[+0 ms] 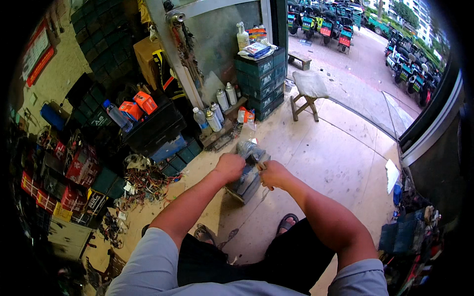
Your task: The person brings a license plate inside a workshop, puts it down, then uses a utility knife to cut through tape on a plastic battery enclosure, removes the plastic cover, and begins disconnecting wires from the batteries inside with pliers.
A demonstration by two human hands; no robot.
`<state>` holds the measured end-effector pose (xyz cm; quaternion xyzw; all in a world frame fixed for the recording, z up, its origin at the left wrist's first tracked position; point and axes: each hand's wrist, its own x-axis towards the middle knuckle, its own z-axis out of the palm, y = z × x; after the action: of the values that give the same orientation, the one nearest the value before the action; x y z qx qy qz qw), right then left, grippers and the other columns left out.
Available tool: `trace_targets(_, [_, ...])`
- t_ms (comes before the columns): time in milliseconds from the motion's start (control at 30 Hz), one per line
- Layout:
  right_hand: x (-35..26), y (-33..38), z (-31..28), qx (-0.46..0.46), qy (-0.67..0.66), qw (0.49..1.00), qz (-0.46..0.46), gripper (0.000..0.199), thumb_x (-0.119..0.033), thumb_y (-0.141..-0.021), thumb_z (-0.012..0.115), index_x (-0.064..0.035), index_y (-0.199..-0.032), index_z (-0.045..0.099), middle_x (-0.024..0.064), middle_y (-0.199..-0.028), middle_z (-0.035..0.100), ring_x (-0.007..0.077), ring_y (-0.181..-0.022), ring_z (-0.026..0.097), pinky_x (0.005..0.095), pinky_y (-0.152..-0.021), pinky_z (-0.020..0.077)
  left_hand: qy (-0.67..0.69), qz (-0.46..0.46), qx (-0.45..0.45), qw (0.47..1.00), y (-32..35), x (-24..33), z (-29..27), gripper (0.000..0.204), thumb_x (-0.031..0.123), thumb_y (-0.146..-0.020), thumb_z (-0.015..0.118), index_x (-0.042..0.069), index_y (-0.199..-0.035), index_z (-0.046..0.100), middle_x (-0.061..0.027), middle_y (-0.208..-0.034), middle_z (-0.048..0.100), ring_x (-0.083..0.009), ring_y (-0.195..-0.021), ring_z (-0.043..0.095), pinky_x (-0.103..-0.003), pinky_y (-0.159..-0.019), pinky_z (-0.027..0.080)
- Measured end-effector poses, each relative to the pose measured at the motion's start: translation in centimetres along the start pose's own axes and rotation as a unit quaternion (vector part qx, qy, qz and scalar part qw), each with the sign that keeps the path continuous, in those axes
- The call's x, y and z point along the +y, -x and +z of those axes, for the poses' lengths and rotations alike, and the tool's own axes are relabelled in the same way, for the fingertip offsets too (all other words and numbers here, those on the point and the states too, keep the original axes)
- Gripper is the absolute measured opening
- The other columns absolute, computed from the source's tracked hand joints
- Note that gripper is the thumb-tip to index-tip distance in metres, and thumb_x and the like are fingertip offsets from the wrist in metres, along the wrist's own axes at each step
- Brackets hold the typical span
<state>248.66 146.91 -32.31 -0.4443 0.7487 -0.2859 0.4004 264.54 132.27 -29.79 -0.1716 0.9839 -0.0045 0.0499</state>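
Note:
In front of me a dark grey, box-like block stands low on the floor between my hands. A crumpled-looking greyish lump sits at its far end. My left hand is closed in a fist at the block's left upper side; what it grips, if anything, is hidden by the fingers. On the other side my right hand is closed by the block's right upper edge, with the thumb and fingers pressed together. Whatever lies within those fingers is too small to name.
A wooden folding stool stands ahead to the right by the doorway. Spray cans line a ledge beside stacked dark batteries. Tangled wires and boxes crowd the left. Parked scooters stand outside.

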Motion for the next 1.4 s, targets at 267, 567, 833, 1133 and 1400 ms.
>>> trace_targets(267, [-3.3,2.3,-1.6,-0.021,0.084,0.996,0.031,0.024,-0.015,-0.085,0.057,-0.0015,-0.099,0.071,0.0243,-0.084,0.073,0.0391,-0.076,0.074,0.0475,-0.068,0.0587,0.019,0.052,-0.052,0.997,-1.3,-1.6,-0.5,0.028,0.026,-0.091,0.056,0.005,-0.084,0.074,-0.0198,-0.085,0.073,-0.0409,-0.080,0.071,-0.052,-0.071,0.056])
trace_targets(567, [-2.9,2.5,-2.0,-0.024,0.079,0.996,0.027,0.024,-0.014,-0.085,0.058,0.0001,-0.098,0.071,0.0252,-0.086,0.073,0.0398,-0.079,0.074,0.0485,-0.070,0.0581,0.216,0.024,0.013,0.976,-0.5,-3.4,0.4,0.032,0.029,-0.092,0.056,0.000,-0.085,0.067,-0.0250,-0.085,0.066,-0.0456,-0.082,0.064,-0.055,-0.073,0.049])
trace_targets(833, [-2.4,2.1,-1.5,-0.036,0.104,0.994,0.007,0.022,-0.013,-0.086,0.059,0.0016,-0.097,0.071,0.0236,-0.083,0.073,0.0378,-0.077,0.073,0.0475,-0.069,0.0581,0.306,-0.047,0.032,0.950,0.4,-3.5,1.3,0.035,0.034,-0.093,0.057,0.002,-0.080,0.066,-0.0238,-0.081,0.066,-0.0447,-0.080,0.064,-0.054,-0.070,0.049])
trace_targets(1133, [-2.3,0.7,-1.1,-0.028,0.098,0.995,0.008,0.022,-0.009,-0.086,0.058,-0.0007,-0.104,0.067,0.0168,-0.076,0.072,0.0297,-0.059,0.070,0.0429,-0.056,0.0567,0.038,-0.026,-0.032,0.998,-0.2,-0.6,-2.6,0.047,0.048,-0.092,0.065,0.003,-0.086,0.077,-0.0182,-0.085,0.073,-0.0393,-0.082,0.071,-0.051,-0.072,0.056])
trace_targets(1400, [-4.3,0.7,-0.8,-0.047,0.084,0.995,0.008,0.018,-0.009,-0.086,0.057,0.0006,-0.099,0.066,0.0173,-0.075,0.071,0.0295,-0.058,0.070,0.0428,-0.054,0.0560,0.112,0.020,0.006,0.993,-2.2,-4.6,2.5,0.045,0.047,-0.093,0.067,0.003,-0.080,0.073,-0.0216,-0.080,0.069,-0.0387,-0.074,0.067,-0.050,-0.068,0.053])
